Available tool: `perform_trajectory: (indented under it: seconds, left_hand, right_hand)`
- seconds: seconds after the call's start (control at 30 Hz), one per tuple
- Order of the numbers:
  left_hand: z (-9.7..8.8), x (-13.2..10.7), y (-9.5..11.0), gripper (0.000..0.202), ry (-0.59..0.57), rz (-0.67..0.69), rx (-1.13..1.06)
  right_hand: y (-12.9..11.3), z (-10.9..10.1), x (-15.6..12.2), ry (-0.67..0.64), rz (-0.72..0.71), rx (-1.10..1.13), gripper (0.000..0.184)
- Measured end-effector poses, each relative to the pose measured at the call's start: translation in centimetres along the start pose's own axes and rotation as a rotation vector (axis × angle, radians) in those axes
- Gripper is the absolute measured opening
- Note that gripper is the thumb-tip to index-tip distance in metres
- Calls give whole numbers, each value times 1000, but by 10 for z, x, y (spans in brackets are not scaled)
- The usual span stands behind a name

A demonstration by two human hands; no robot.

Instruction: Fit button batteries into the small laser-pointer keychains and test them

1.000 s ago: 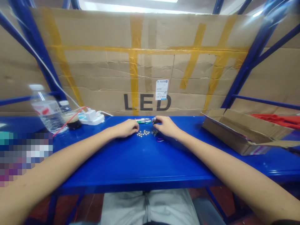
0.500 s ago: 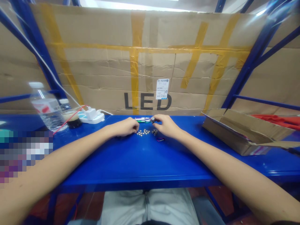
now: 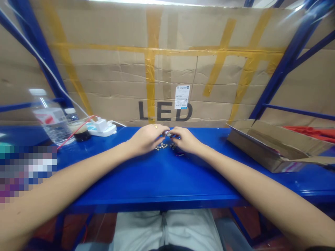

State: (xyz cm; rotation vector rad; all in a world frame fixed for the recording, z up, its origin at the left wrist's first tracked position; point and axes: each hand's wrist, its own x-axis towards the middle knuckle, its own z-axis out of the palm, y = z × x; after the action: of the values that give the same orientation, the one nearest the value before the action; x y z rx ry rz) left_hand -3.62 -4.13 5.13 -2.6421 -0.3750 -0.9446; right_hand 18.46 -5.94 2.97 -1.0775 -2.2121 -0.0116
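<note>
Over the back of the blue tabletop (image 3: 157,181) my two hands meet. My right hand (image 3: 187,140) is closed, its thumb and fingers pinching a small dark round piece with a silvery face (image 3: 169,134). From the left, my left hand (image 3: 146,140) reaches its thumb and fingertips to the same spot; they are closed, and whatever they grip is too small to make out. Several small shiny round metal pieces (image 3: 162,146) lie just below the fingertips. A thin purple loop (image 3: 180,154) rests under my right hand, beside some darker small bits partly hidden by it.
Left stand a water bottle (image 3: 51,120), a smaller bottle with dark liquid (image 3: 81,129) and a white power strip (image 3: 103,129) with cables. An open cardboard box (image 3: 272,150) sits at right, near red cloth (image 3: 309,133). A large taped carton (image 3: 117,76) walls off the back.
My left hand has risen from beside the metal pieces and moved right to meet my right hand. My right hand stays nearly in place. The silver and green item behind is now hidden.
</note>
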Motion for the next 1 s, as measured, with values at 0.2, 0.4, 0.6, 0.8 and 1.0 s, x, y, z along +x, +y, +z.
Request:
perform_trajectory:
  seconds: [0.2,0.4,0.6,0.8,1.0]
  left_hand:
    - [3,1,15,21,108,142,139]
    - [4,0,14,23,84,88,172]
    - [3,0,15,23,60,53,175]
    - [3,0,16,22,71,74,174]
    - [3,0,16,21,95,97,189]
  right_hand:
    - [-7,-1,-1,-33,-115,52,29]
    - [-7,0,-2,-10,-155,65,29]
    - [-6,-1,-2,5,-157,69,32]
    - [-7,-2,-2,14,-156,70,35]
    - [-7,-4,-1,49,-170,74,36]
